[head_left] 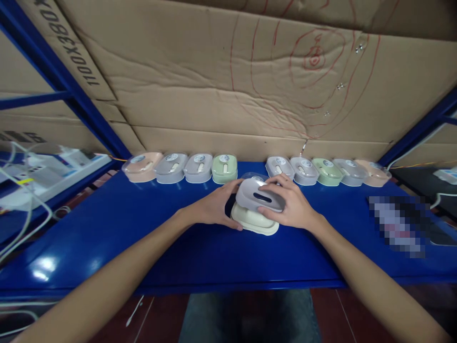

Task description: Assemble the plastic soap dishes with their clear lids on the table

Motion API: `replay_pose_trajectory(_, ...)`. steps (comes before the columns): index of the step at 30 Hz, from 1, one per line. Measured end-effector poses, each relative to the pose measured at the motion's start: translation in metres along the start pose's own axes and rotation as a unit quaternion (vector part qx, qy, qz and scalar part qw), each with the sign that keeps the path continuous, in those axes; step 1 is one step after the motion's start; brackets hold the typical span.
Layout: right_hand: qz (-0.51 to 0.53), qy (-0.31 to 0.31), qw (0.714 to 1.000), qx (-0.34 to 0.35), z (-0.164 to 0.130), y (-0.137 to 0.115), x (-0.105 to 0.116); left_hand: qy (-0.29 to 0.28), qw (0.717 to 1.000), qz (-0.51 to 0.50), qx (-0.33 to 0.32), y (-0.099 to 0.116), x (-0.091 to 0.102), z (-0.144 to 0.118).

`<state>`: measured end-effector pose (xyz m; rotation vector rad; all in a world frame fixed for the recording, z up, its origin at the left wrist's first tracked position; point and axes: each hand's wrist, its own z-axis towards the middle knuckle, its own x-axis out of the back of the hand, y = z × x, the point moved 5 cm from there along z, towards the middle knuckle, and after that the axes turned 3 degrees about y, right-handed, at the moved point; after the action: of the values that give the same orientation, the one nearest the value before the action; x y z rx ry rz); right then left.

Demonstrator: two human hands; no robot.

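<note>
The lid point(244, 195) is lilac-grey with a dark slot point(262, 197); the base point(255, 221) is cream. The desk point(214, 267) and frame point(53, 69) are deep blue. From left to right, the left boxes point(224, 171) run peach, grey, grey, green; the right boxes point(327, 172) grey, grey, green, grey, peach. The cardboard point(171, 62) is tan, with uneven red rings point(316, 58) toward the right and dark print point(69, 40) at left. The floor point(162, 314) is dark red.
</note>
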<state>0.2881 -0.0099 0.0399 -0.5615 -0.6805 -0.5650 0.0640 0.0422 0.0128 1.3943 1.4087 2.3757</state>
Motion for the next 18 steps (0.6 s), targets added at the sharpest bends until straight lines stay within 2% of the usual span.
replay_pose_trajectory(4,-0.018,-0.018,0.999,0.029,0.000,-0.006,-0.001,-0.002,1.000,0.013,-0.002,-0.002,0.000,-0.001)
replay_pose_trajectory(18,-0.021,-0.076,0.997,0.025,-0.004,-0.021,-0.017,0.001,0.998,0.055,-0.020,-0.001,-0.002,0.000)
